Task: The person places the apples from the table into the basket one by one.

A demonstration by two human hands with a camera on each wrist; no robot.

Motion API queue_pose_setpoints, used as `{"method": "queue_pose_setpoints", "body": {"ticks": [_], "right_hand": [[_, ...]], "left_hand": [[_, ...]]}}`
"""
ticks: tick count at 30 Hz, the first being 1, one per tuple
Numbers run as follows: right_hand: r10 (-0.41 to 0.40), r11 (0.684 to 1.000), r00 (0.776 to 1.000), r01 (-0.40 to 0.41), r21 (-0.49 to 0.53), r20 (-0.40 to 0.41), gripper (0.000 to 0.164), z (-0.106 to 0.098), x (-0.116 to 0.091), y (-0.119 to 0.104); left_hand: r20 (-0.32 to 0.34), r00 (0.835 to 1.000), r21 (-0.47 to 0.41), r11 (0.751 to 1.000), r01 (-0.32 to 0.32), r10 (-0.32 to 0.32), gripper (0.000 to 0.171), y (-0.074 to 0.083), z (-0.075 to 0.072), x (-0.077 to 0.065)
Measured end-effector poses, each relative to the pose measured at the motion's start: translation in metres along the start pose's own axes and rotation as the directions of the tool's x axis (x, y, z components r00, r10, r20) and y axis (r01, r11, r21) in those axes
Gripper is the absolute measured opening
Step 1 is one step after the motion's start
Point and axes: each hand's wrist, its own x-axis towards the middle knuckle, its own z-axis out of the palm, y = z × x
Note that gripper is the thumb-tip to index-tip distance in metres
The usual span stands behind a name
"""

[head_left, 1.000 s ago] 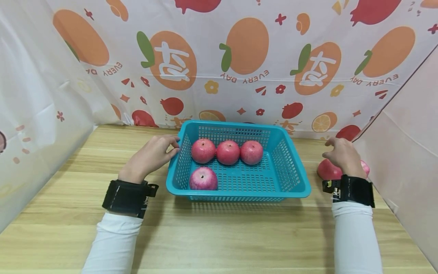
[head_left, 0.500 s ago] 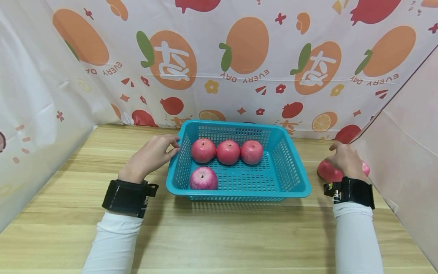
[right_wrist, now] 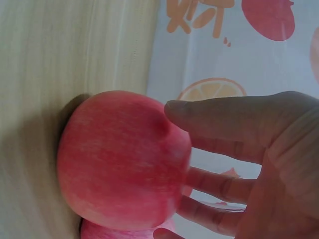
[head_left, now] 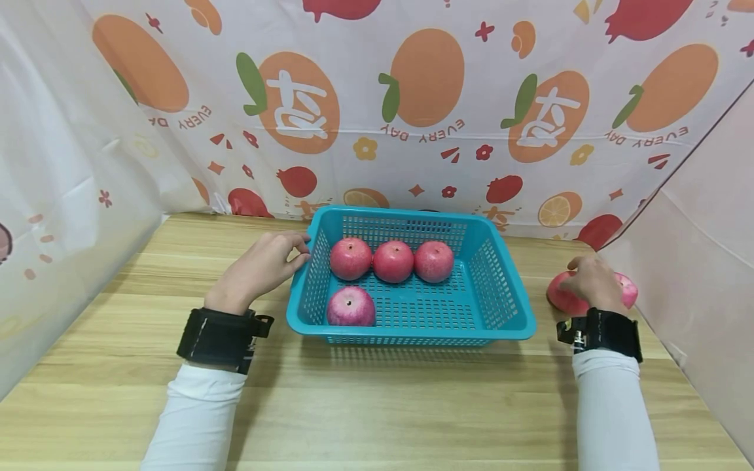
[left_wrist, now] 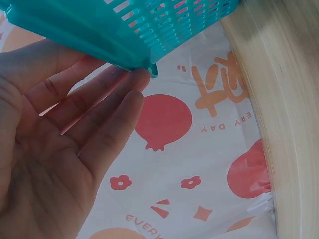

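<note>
My left hand (head_left: pixel 262 268) is at the left end of a blue perforated plastic basket (head_left: pixel 412 331), holding its rim; the left wrist view shows the fingertips (left_wrist: pixel 139 77) against the underside of that rim. In the basket are several apples, three in a row (head_left: pixel 393 262) at the back and a purplish-pink one (head_left: pixel 351 306) at the front left. Over at the right, my right hand (head_left: pixel 595 284) hovers close over a red apple (right_wrist: pixel 124 159) on the table. Its thumb tip overlaps the apple's top in the right wrist view, fingers spread behind.
A second loose apple (head_left: pixel 628 290) lies beside the first, near the right wall (head_left: pixel 701 261). A white fruit-print sheet (head_left: pixel 377 131) stands behind the wooden table (head_left: pixel 400 405) and along its left side. Each wrist wears a black strap (head_left: pixel 218 337).
The right hand has come down and slightly nearer onto the loose red apple, uncovering more of the apple behind it. The left hand and the basket stay in place.
</note>
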Motion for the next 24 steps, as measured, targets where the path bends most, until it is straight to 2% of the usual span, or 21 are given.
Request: {"method": "queue_pose_setpoints", "body": {"ticks": [11, 17, 24], "right_hand": [[-0.016, 1.000, 0.999, 0.016, 0.007, 0.034, 0.052, 0.004, 0.000, 0.002], [-0.002, 1.000, 0.992, -0.001, 0.027, 0.125, 0.063, 0.006, 0.000, 0.002], [0.061, 0.995, 0.977, -0.076, 0.065, 0.206, 0.078, 0.012, 0.001, 0.003]], "left_hand": [[-0.008, 1.000, -0.002, 1.000, -0.007, 0.007, 0.010, -0.001, 0.001, 0.000], [-0.007, 1.000, -0.002, 1.000, -0.005, 0.005, 0.011, -0.001, 0.001, 0.000], [-0.007, 1.000, -0.002, 1.000, -0.005, 0.005, 0.010, 0.000, 0.001, 0.000]]}}
